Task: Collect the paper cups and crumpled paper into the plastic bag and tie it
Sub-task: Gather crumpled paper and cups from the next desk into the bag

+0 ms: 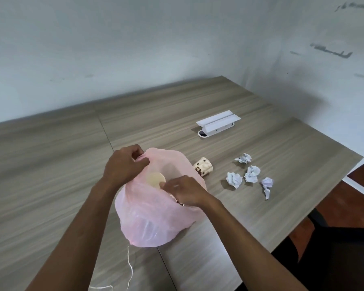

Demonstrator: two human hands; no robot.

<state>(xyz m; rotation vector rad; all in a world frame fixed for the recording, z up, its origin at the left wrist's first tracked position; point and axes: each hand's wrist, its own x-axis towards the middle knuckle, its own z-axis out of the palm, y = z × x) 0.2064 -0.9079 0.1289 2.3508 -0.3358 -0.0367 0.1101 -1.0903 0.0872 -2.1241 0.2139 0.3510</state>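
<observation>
Holding the pink plastic bag (156,217) open on the table (261,206), the left hand (122,164) pinches its far rim, while the right hand (185,192) grips 1 paper cup (156,180) at the bag's mouth, the cup's round base facing up. Another cup (203,166) lies on its side just right of the bag, nearer the right hand. Beyond it, 4 crumpled paper balls (251,174) sit farther right, apart from the bag.
</observation>
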